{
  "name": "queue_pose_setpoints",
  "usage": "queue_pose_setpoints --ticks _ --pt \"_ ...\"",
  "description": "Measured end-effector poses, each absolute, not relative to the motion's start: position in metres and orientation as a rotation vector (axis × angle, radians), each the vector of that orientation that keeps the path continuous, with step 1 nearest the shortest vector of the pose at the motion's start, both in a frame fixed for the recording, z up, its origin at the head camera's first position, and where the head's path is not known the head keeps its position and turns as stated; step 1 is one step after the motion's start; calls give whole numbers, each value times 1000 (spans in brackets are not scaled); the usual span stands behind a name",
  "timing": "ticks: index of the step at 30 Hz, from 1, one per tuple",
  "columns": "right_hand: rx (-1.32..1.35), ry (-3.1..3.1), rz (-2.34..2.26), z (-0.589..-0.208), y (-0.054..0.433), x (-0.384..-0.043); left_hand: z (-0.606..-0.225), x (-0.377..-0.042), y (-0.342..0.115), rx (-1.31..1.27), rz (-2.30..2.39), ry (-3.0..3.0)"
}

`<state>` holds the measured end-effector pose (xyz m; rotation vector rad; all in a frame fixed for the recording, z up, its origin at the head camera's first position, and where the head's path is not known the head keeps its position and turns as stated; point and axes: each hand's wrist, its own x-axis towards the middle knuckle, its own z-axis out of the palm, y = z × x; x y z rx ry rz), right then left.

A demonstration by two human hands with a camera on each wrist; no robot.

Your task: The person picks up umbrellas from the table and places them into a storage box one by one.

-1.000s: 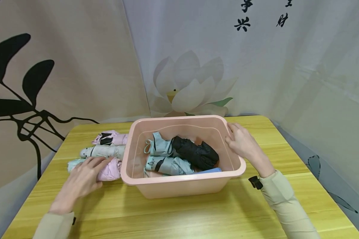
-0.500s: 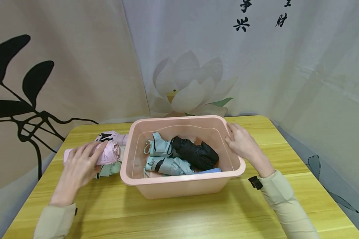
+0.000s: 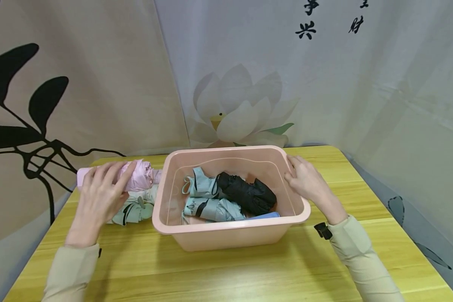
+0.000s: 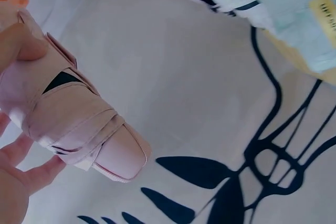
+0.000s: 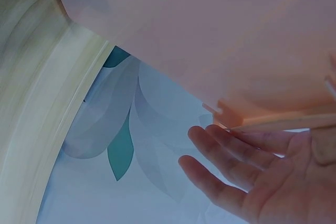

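Observation:
My left hand (image 3: 100, 195) holds a lilac folded umbrella (image 3: 142, 176) lengthwise, above other folded umbrellas left of the bin. In the left wrist view, thumb and fingers lie on either side of this umbrella (image 4: 84, 111), its flat end pointing away. Below it on the table are a mint-green umbrella (image 3: 136, 212) and a whitish one (image 3: 149, 194), both partly covered. My right hand (image 3: 305, 178) grips the right rim of a pink plastic bin (image 3: 226, 230); in the right wrist view its fingers (image 5: 220, 153) reach under the rim.
Inside the bin lie a black folded umbrella (image 3: 247, 193), light-blue ones (image 3: 213, 209) and a blue item (image 3: 264, 215) mostly hidden by the front wall. A wooden table (image 3: 226, 277) carries everything. A printed curtain (image 3: 128, 75) hangs behind it.
My left hand has lifted the lilac umbrella from the front of the group and moved it toward the back, uncovering the mint-green one. The right hand and bin stay put.

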<state>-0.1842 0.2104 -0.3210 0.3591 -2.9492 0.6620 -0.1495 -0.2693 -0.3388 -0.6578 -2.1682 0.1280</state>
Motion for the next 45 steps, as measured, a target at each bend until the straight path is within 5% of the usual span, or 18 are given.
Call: queue_pose_setpoints --ticks 45 --pt "366 -2961 677 -321 211 -185 -259 -187 -143 -1016 376 -1980"
